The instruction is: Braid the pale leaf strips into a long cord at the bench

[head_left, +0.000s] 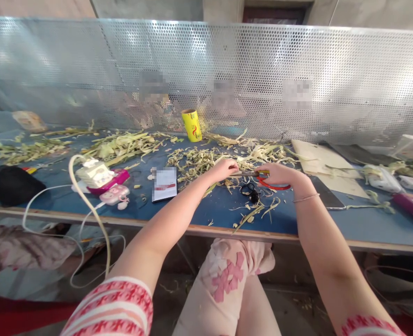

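Note:
My right hand (278, 174) is closed on the red-handled scissors (274, 187), whose blades point left. The blade tips reach close to my left hand (225, 169), which is curled with its fingertips pinched together. Whatever is between those fingers is too small to make out. Under and behind both hands lies a spread of pale green and yellow dry plant trimmings (199, 161). A small black coil of cord (251, 192) rests on the blue table (223, 210) just below the scissors, beside a few loose stalks (250, 217).
A phone (165, 183) lies left of my forearm, near a power strip with plugs (101, 177) and a white cable. Behind stand a yellow cardboard tube (191, 126) and a perforated metal screen (255, 70). Cardboard (327, 163) and a purple box (412, 207) are on the right.

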Motion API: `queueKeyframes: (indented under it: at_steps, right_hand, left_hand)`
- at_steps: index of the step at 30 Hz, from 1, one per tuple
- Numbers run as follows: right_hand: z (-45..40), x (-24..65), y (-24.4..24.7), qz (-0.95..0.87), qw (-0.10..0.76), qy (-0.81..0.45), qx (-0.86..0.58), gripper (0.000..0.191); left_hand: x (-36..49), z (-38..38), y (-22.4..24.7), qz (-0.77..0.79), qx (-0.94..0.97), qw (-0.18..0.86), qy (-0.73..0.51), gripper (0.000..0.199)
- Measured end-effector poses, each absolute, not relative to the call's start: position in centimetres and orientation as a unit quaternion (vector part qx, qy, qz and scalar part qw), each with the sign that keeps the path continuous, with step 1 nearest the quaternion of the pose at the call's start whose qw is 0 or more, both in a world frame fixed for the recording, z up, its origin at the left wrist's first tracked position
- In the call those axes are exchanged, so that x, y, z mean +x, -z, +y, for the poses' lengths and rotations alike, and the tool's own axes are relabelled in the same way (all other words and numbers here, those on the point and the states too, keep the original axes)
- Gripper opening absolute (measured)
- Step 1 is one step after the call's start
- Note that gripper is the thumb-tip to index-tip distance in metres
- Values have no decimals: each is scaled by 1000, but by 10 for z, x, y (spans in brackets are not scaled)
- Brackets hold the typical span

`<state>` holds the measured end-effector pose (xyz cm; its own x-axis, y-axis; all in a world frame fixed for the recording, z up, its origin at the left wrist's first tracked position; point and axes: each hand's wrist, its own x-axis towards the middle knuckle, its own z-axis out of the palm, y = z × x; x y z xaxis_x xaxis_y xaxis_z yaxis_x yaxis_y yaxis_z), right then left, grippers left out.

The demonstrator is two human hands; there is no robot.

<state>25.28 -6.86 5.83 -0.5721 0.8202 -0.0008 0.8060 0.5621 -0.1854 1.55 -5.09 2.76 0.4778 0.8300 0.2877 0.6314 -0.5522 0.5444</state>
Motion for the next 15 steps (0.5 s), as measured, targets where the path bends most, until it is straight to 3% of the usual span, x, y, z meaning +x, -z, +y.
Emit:
queueKeyframes:
  at_steps: [15]
  right_hand:
    - [-68, 252, -56, -876, 35, -87, -474, 52]
  left_hand:
    - [16, -50, -26, 448, 840, 192, -240, 19]
